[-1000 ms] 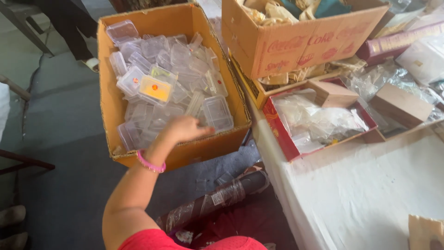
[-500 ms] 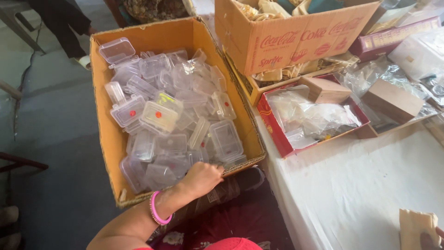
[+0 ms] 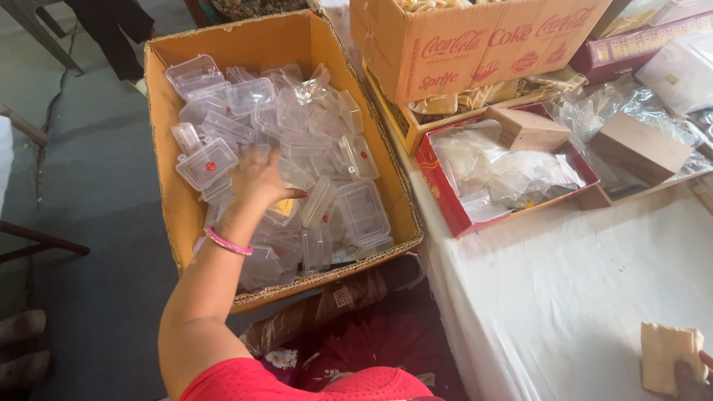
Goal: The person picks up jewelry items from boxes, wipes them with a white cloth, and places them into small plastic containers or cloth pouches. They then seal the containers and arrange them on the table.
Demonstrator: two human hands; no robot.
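My left hand (image 3: 256, 180) reaches into a large open cardboard box (image 3: 169, 148) on the floor. Its fingers are spread and lie on a heap of several small clear plastic lidded containers (image 3: 362, 208), right over one with something yellow inside (image 3: 284, 208); I cannot see it gripping any. A pink bangle (image 3: 226, 242) circles that wrist. At the lower right corner my right hand (image 3: 694, 375) is mostly cut off by the frame, and it holds a tan paper packet (image 3: 665, 355) above the white table cover (image 3: 587, 289).
A printed cardboard box (image 3: 475, 52) stands at the table's far end. Beside it lies a red tray (image 3: 437, 174) of plastic bags, with two small brown boxes (image 3: 527, 128) (image 3: 640, 147). A plastic-wrapped roll (image 3: 319, 312) lies near my knees. Another person's legs (image 3: 111, 30) stand far left.
My left hand has moved from the box's near edge up and left onto the middle of the container heap. The tan packet stays in my right hand.
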